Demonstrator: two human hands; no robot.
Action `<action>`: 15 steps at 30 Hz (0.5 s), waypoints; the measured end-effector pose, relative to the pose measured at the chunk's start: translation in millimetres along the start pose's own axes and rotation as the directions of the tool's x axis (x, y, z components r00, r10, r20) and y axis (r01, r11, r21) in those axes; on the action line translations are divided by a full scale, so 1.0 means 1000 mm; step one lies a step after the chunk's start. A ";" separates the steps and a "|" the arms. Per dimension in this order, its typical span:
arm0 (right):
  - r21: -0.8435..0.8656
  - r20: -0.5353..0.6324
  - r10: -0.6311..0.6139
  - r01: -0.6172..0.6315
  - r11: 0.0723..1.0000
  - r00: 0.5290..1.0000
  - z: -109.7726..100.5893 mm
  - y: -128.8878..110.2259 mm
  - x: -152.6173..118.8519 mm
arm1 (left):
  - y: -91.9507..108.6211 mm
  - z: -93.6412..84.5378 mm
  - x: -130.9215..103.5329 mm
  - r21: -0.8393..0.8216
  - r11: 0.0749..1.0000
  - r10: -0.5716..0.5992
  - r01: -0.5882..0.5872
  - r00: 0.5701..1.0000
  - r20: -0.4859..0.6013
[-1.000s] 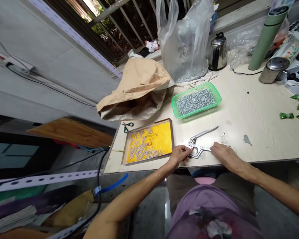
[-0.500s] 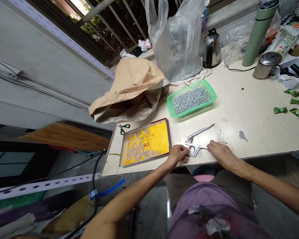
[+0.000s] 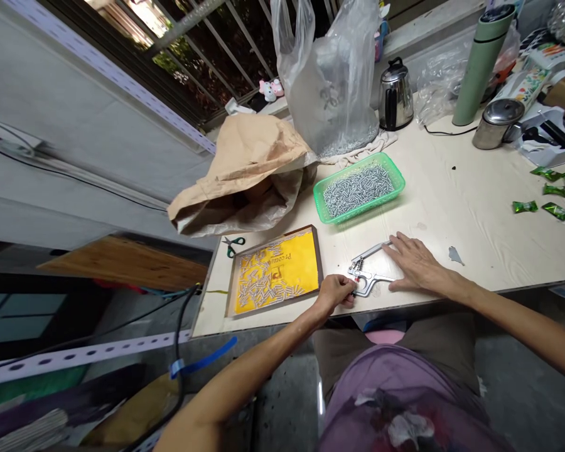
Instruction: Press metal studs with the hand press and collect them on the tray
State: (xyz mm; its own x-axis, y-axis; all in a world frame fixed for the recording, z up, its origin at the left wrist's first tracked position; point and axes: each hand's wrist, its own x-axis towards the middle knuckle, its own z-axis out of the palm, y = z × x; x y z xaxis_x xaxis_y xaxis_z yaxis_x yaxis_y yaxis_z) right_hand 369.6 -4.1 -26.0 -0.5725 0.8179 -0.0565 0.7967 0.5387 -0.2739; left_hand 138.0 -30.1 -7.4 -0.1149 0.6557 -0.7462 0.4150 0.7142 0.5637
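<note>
Near the table's front edge lies a pair of silver hand-press pliers (image 3: 368, 284) with a spring between its spread handles. Closed in a pinch, my left hand (image 3: 335, 293) is at the jaw end; whatever its fingertips hold is too small and hidden to name. My right hand (image 3: 417, 267) is spread over the handle ends, fingertips by the upper handle and thumb by the lower one. To the left, a shallow tray (image 3: 318, 251) with a yellow bottom holds many small metal tubes (image 3: 258, 285). Behind the pliers, a green plastic basket (image 3: 400, 182) is filled with small silver metal pieces (image 3: 358, 191).
Green-handled scissors (image 3: 233, 246) lie beyond the tray, beside a brown paper bag (image 3: 245, 169). A plastic bag (image 3: 332, 94), kettle (image 3: 396, 97), green flask (image 3: 483, 69) and steel cup (image 3: 496, 125) stand at the back. Several green wrapped sweets (image 3: 555, 191) and a grey scrap (image 3: 455, 255) lie right.
My right hand has let go of the lower handle's end and spread out, its fingers reaching up to the upper handle. My left hand stays at the jaws.
</note>
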 end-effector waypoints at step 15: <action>-0.002 -0.006 0.022 -0.022 1.000 1.000 -0.017 -0.012 0.006 | -0.003 0.005 -0.015 0.634 0.674 0.545 -0.378 0.834 -0.081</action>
State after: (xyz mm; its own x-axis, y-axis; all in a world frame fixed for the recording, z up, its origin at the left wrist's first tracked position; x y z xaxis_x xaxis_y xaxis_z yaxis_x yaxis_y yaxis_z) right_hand 359.9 -2.1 -6.3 -0.5534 0.8310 -0.0565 0.8097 0.5209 -0.2703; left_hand 142.9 -43.0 0.5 0.0569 0.9564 -0.2866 0.8958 0.0778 0.4376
